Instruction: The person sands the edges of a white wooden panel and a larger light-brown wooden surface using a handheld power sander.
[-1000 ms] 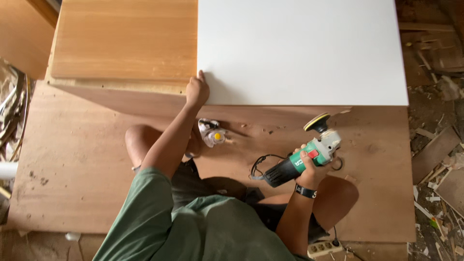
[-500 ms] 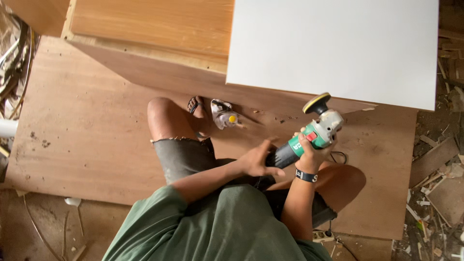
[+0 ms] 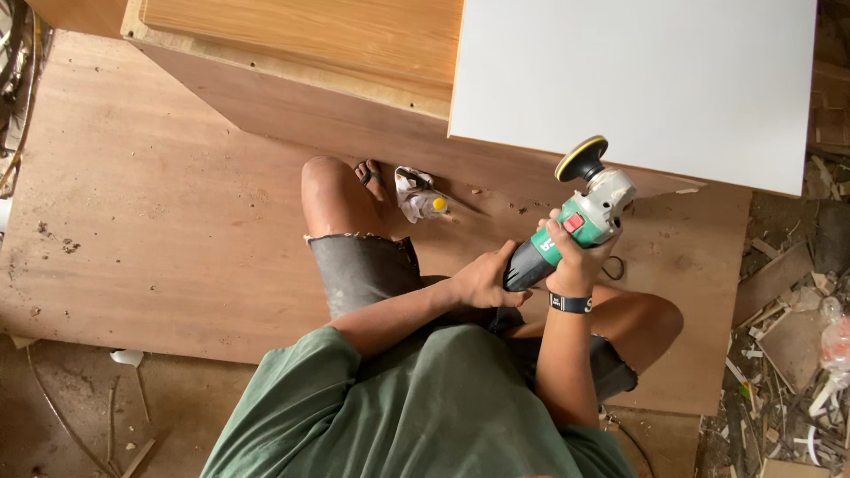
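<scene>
I hold a green and grey angle grinder (image 3: 580, 221) with a black and yellow pad (image 3: 581, 158) at its head, just below the edge of a white panel (image 3: 633, 84). My right hand (image 3: 571, 264) grips the middle of its body, a black band on that wrist. My left hand (image 3: 482, 281) is closed on the dark rear handle of the grinder. The panel lies on a wooden cabinet (image 3: 310, 53). I sit on a plywood sheet (image 3: 159, 221) with my knees apart.
A crumpled wrapper with a yellow-capped bottle (image 3: 419, 200) lies by my sandalled foot (image 3: 366, 173). Wood scraps and offcuts (image 3: 788, 345) litter the ground on the right. A black cord loop (image 3: 615, 265) shows by my right wrist.
My left hand left the corner of the white panel, came back and closed on the grinder's rear handle. The grinder rose toward the panel's edge. The view shifted left.
</scene>
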